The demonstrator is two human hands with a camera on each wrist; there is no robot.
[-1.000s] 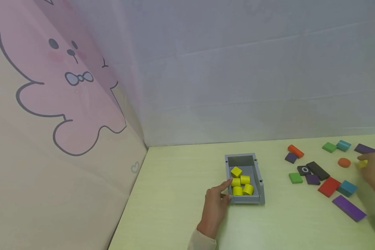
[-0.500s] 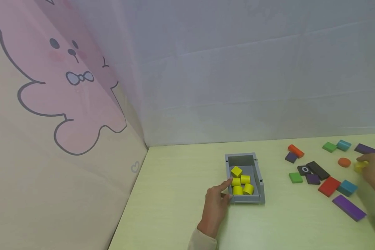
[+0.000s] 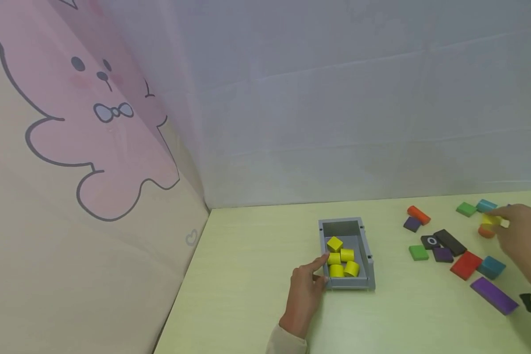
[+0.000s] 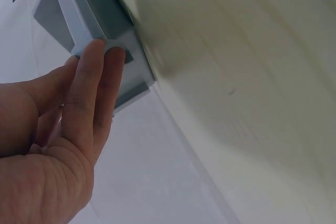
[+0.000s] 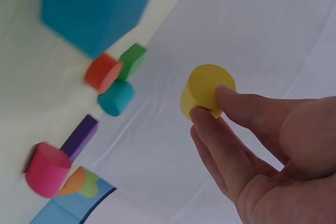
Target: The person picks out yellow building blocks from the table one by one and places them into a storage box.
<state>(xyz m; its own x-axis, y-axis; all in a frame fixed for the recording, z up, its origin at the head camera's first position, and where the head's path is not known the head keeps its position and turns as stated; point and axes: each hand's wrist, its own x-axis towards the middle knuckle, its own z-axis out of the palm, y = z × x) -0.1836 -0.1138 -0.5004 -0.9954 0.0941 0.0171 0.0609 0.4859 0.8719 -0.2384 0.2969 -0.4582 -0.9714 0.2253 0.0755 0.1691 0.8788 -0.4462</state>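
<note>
A small grey bin (image 3: 347, 254) stands on the pale green table (image 3: 256, 275), with several yellow blocks (image 3: 341, 260) inside. My left hand (image 3: 307, 287) rests against the bin's near left corner, its straight fingers (image 4: 100, 85) touching the grey bin (image 4: 86, 24). My right hand (image 3: 519, 241) is lifted above the scattered blocks at the right and pinches a yellow cylinder (image 3: 490, 220) between thumb and fingers. The right wrist view shows the same yellow cylinder (image 5: 206, 91) held at the fingertips (image 5: 210, 124).
Loose blocks lie right of the bin: orange (image 3: 418, 214), green (image 3: 418, 252), black (image 3: 449, 241), red (image 3: 465, 263), teal (image 3: 491, 267) and a long purple one (image 3: 493, 294). A white curtain backs the table, and a pink cartoon panel (image 3: 97, 123) stands at left.
My right hand has lifted the yellow cylinder off the table and carried it up and to the left. The left hand has stayed on the bin.
</note>
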